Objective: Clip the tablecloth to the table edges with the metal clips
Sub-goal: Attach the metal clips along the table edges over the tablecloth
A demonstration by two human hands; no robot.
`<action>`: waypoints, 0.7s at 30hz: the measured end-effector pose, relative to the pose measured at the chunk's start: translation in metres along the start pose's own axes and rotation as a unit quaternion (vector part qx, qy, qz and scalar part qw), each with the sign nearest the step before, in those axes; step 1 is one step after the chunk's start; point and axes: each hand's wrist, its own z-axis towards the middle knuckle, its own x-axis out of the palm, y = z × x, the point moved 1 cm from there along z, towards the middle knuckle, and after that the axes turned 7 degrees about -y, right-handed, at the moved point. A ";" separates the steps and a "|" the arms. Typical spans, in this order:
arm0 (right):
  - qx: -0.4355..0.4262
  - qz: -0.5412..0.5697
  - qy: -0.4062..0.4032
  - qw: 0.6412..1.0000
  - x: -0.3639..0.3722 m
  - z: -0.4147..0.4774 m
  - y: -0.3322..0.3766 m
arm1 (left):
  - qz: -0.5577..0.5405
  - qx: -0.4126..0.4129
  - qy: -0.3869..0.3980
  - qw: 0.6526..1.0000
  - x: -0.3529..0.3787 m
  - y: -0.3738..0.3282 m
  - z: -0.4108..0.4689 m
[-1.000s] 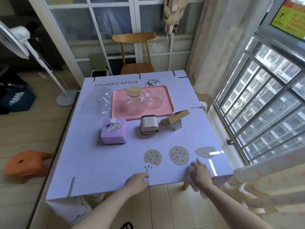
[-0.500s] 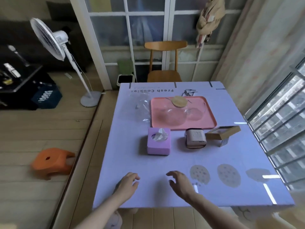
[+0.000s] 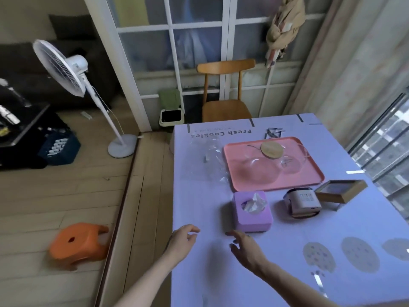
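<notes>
1. Step judged: between clips. Both hands are empty; the left hand is loosely curled at the bench edge, and the right hand is spread wide over the tablecloth, just in front of the purple tissue box.
2. Spare metal clips are seen well beyond the tissue box, behind the pink tray.
3. Next move judged: a clip must be fetched and pushed onto an unclipped edge.
4. Print read on the cloth: "Fresh Cookies"; the smaller line is illegible.

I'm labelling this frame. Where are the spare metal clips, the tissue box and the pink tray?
spare metal clips (image 3: 273, 132), head view, middle of the pile
tissue box (image 3: 254, 220), head view, purple top
pink tray (image 3: 230, 165), head view, left rim
</notes>
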 end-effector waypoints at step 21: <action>0.144 0.111 -0.231 0.956 -0.058 0.186 0.142 | -0.031 0.163 0.160 0.973 -0.114 -0.052 0.207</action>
